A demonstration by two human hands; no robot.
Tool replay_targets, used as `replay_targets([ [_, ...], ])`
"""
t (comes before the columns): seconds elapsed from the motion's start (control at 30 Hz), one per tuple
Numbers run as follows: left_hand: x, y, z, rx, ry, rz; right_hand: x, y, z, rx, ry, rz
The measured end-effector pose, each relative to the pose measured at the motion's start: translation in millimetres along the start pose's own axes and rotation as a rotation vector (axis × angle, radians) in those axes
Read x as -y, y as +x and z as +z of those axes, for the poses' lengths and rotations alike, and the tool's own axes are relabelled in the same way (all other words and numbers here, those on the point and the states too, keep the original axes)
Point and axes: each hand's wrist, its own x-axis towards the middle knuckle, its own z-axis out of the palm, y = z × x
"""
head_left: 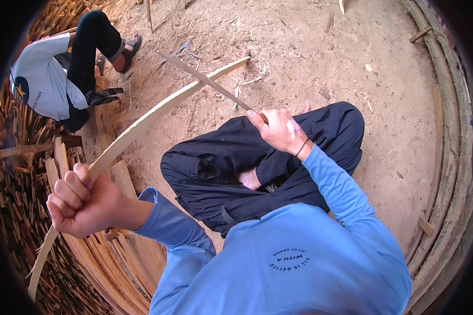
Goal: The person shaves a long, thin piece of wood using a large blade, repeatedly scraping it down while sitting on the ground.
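Head | left hand [86, 202] grips strip [142, 124] | right hand [283, 130] grips blade [222, 91] | blue shirt [236, 278]: circular lettering [290, 259]

Place: looking like a rough woodworking site, a bare-earth workshop or yard; indoors or outdoors is not showing.

Evidence:
- Ground [399, 105]: bare, sandy earth is serving as floor; chips [252, 80] are lying scattered over it.
- Left side: a dense pile of sticks [18, 210] is filling the edge; longer boards [129, 262] are lying beside the wearer.
- Right side: long poles [449, 142] are running along the border, their curve partly coming from the lens.
- Work: a blade [220, 90] is crossing a pale strip [152, 113] of wood in view; contact is not showing clearly.
- Company: another person [47, 84] is sitting low beside the sticks, wearing sandals [129, 54].
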Motion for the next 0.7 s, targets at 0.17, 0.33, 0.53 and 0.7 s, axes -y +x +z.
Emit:
replay_targets([
  [0.17, 4.2, 1.1, 5.7, -0.012, 0.001, -0.003, -20.7, 18.1, 2.5, -0.030, 0.045, 0.083],
  [0.33, 3.1, 3.8, 7.2, -0.049, 0.050, 0.013, -13.6, 9.1, -6.1, 0.015, 0.060, -0.022],
  [0.53, 4.3, 3.1, 8.3, -0.046, 0.017, -0.004, -30.9, 27.4, -0.2, 0.037, 0.073, 0.141],
  [0.7, 2.5, 3.6, 1.5, -0.083, 0.050, 0.011, -10.4, 1.2, 1.5, 0.002, 0.121, -0.069],
])
